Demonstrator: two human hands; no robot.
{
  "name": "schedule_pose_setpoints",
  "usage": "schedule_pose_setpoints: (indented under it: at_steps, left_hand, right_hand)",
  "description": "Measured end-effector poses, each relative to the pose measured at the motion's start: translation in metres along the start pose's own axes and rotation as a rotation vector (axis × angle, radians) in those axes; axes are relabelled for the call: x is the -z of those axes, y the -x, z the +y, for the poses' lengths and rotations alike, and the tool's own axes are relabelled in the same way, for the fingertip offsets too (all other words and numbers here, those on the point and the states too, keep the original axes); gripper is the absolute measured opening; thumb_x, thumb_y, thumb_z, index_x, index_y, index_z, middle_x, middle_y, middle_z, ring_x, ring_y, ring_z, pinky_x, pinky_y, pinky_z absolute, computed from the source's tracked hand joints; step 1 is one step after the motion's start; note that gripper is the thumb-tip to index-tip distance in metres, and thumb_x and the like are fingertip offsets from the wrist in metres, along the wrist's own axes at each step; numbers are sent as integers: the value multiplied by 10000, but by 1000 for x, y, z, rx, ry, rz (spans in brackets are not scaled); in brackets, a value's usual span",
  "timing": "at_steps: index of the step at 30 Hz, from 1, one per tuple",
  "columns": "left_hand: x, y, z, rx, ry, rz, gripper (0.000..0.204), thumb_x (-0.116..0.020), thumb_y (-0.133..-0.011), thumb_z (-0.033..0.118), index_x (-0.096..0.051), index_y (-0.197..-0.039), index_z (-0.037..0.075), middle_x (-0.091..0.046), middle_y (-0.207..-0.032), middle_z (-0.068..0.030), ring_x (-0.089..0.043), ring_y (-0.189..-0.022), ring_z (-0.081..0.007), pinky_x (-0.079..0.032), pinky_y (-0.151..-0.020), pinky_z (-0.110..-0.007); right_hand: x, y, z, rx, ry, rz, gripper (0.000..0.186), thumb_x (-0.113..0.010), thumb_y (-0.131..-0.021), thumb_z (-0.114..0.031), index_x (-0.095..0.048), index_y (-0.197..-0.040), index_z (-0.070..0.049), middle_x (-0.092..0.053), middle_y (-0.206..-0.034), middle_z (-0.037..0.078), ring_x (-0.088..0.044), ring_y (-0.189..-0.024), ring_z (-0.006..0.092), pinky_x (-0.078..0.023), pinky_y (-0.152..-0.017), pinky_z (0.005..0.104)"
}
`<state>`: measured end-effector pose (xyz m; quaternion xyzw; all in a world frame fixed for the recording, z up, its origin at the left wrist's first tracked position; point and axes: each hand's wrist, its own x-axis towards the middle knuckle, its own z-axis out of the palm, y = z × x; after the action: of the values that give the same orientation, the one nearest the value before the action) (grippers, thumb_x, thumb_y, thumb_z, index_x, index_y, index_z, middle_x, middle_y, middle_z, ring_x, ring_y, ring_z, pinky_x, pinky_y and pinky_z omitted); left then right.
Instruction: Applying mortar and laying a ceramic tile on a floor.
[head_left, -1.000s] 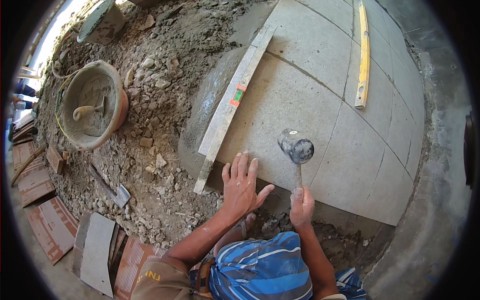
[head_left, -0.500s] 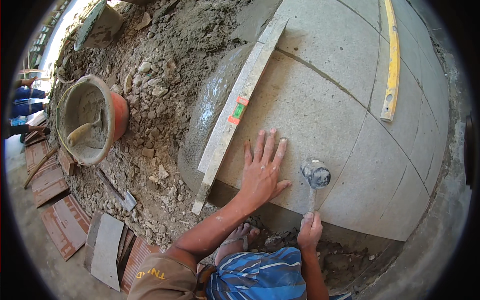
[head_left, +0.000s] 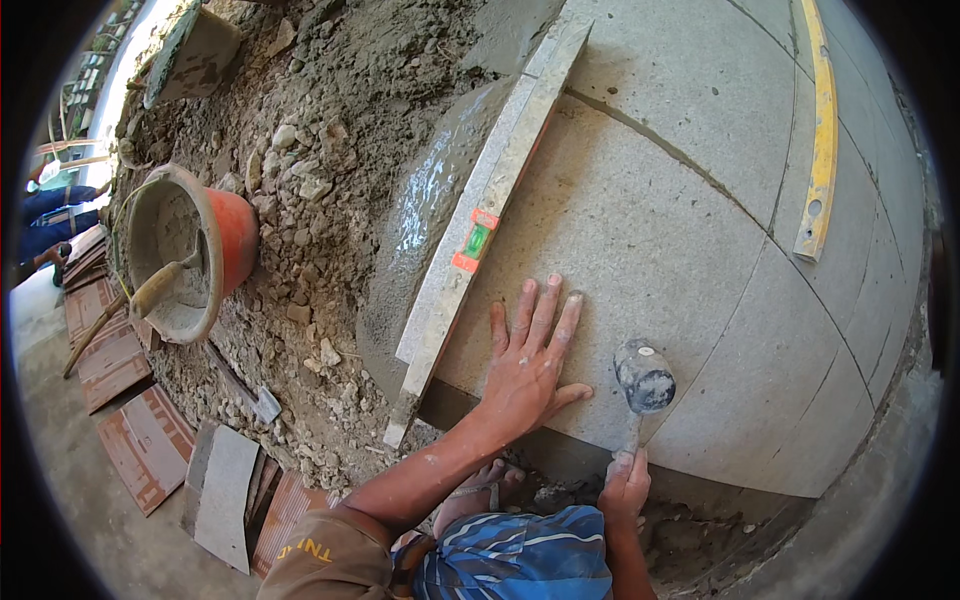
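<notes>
My left hand (head_left: pixel 526 365) lies flat on a large grey tile (head_left: pixel 640 240), its fingers spread. In my right hand (head_left: pixel 624 488) is the handle of a rubber mallet (head_left: pixel 645 378), whose dark, cement-smeared head is over the same tile, right of my left hand. Whether the head touches the tile I cannot tell. Along the tile's left edge lies a long spirit level (head_left: pixel 500 185) with an orange-framed green vial. Wet mortar (head_left: pixel 425 215) shows just beyond that edge.
A yellow straightedge (head_left: pixel 820 150) rests on the tiles at the right. To the left are rubble (head_left: pixel 310 180), an orange bucket (head_left: pixel 232 245) of mortar holding a trowel (head_left: pixel 165 280), a small hatchet-like tool (head_left: pixel 262 400) and stacked tiles (head_left: pixel 148 445). Another person's blue-clothed legs (head_left: pixel 50 215) show far left.
The mallet head has tilted and sits slightly lower and farther right in the picture. The whole view has shifted a little. My left hand stays flat on the tile.
</notes>
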<state>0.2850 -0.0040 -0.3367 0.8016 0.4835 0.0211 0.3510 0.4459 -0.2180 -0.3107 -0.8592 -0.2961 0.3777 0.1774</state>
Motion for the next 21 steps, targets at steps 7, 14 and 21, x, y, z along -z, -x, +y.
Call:
schedule_pose_setpoints:
  at_steps: [7, 14, 21]
  left_hand:
    - [-1, -1, -2, -20, -12, -10, 1226, -834, -712, 605, -222, -1642, 92, -70, -1726, -193, -4, -1593, -423, -26, -1218, -686]
    - [4, 3, 0, -53, -68, 46, 1194, -799, -729, 654, -259, -1627, 81, -113, -1718, -197, -45, -1592, -408, -44, -1221, -676]
    - [1, -19, -19, -160, -255, 231, 1201, -562, -815, 839, -269, -1603, -19, -202, -1701, -198, -131, -1590, -368, -74, -1241, -630]
  right_hand:
    - [-3, 0, -7, 54, -8, 27, 312, -475, -1047, -279, -567, -986, 13, -610, -781, 297, -603, -765, 542, -434, -650, 580]
    - [-3, 0, -7, 104, 18, 59, 316, -464, -1060, -288, -576, -991, -1, -608, -752, 296, -601, -760, 552, -427, -652, 598]
    - [0, -5, -9, 156, 71, 106, 385, -464, -1073, -351, -578, -1000, 9, -612, -759, 277, -601, -719, 515, -434, -641, 567]
